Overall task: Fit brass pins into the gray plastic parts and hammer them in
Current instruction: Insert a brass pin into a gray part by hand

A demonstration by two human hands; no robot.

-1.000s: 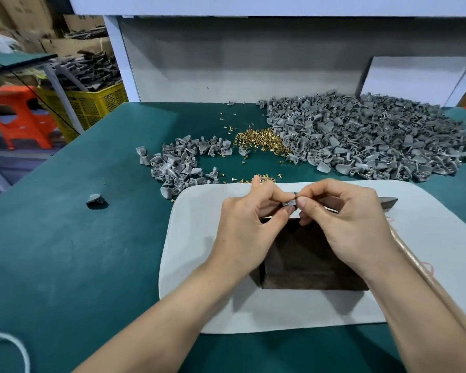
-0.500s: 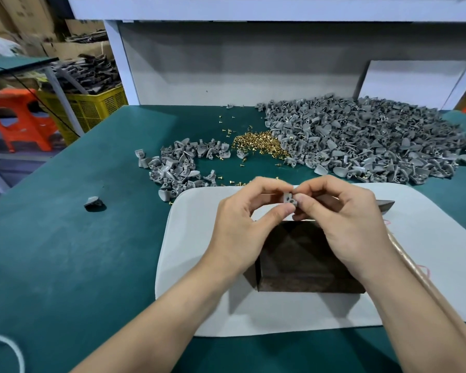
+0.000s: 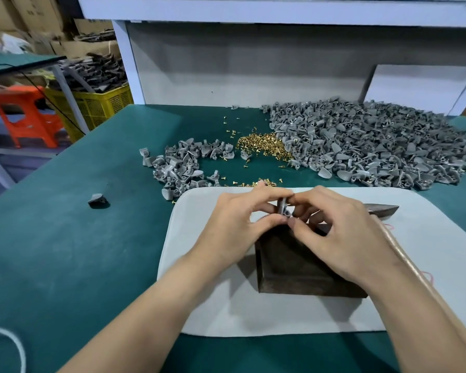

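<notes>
gray plastic part, pinched between both hands

One view, from the person's head, above the near edge of the desk; it faces forward and down across the green top toward the far edge and the grey back panel; the left hand and right hand sit close below, mid-frame, forearms entering from the bottom; the wide lens also takes in a yellow crate past the desk's left edge.
</notes>
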